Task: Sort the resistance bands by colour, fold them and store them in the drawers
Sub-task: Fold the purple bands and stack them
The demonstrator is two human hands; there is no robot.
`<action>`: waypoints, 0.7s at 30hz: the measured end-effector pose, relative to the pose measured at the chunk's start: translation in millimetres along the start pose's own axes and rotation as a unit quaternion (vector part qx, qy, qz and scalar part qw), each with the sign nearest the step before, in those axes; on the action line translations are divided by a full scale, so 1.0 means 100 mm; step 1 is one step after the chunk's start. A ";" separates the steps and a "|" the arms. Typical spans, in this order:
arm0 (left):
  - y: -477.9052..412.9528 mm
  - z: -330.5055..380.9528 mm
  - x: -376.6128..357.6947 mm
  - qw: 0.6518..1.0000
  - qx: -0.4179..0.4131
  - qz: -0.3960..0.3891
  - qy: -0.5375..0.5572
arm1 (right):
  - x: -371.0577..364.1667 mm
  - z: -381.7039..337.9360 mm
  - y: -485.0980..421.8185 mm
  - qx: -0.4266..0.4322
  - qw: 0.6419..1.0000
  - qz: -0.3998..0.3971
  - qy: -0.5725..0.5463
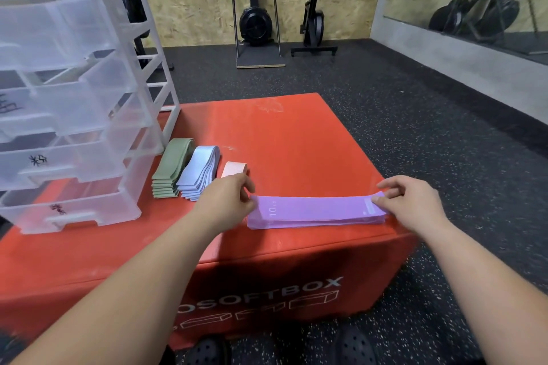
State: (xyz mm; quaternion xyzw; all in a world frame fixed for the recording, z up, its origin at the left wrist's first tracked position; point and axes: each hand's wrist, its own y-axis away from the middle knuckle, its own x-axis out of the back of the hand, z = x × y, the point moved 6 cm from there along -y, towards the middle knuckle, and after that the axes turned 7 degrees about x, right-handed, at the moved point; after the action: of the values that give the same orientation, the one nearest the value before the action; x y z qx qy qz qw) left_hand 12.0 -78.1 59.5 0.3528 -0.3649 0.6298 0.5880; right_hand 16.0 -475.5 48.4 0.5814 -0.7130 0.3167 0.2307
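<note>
Both left hand [225, 197] and right hand [415, 201] fingers [248, 187] pinch purple band stack [317, 212], red box [281, 139], speckled floor [415, 115]

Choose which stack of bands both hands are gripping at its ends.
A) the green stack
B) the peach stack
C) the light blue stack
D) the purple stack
D: the left hand and the right hand each pinch one end of the purple stack, which lies across the red box near its front edge.

Matt woven-cloth purple bands [317, 212] lie on a matt red padded box [281, 139] beside translucent plastic drawers [74, 115].
</note>
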 end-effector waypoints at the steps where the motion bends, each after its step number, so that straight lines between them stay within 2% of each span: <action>1: 0.01 0.00 -0.01 1.000 -0.007 0.004 -0.016 | -0.01 -0.03 0.01 0.012 1.000 0.004 0.009; 8: 0.00 0.07 -0.18 0.983 -0.071 0.034 -0.168 | -0.14 -0.05 0.00 0.078 0.995 0.014 0.065; 14: -0.02 0.15 -0.32 0.952 -0.121 0.050 -0.276 | -0.24 0.06 -0.02 0.094 0.978 -0.017 0.185; 18: -0.03 0.24 -0.28 0.953 -0.137 0.032 -0.267 | -0.18 0.10 -0.10 0.072 0.982 -0.036 0.172; 21: -0.04 0.27 -0.24 0.966 -0.162 -0.001 -0.203 | -0.13 0.04 -0.15 0.129 0.979 -0.101 0.122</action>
State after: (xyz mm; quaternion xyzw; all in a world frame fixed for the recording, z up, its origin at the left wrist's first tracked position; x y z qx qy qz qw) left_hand 18.2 -113.3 52.2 0.3735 -0.5738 0.4767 0.5514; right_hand 33.7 -471.2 39.4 0.6323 -0.5703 0.4496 0.2700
